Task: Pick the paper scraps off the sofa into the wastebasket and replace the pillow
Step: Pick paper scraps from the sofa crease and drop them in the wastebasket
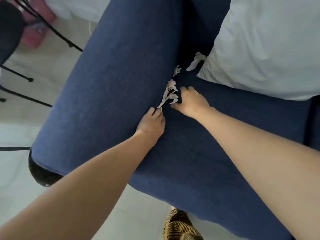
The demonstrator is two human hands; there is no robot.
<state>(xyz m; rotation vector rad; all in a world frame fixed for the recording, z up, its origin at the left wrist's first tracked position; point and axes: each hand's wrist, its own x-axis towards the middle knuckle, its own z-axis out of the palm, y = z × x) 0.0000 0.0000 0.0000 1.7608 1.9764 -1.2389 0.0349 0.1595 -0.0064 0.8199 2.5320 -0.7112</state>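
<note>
White torn paper scraps (pixel 169 94) lie in the crease between the blue sofa's armrest (pixel 110 80) and its seat (pixel 216 153). Two more scraps (pixel 196 62) sit farther back, next to a white pillow (pixel 266 47) that rests on the seat at the right. My left hand (pixel 152 122) lies at the near end of the crease, its fingertips pinching the lowest scrap. My right hand (pixel 192 101) rests on the seat just right of the scraps, fingers spread and touching them. No wastebasket is in view.
Black metal chair legs (pixel 57 32) stand on the pale tiled floor (pixel 19 170) to the left of the armrest, with a pink object (pixel 37 33) behind them. A yellow-and-brown patterned cloth (pixel 180 226) shows at the bottom edge.
</note>
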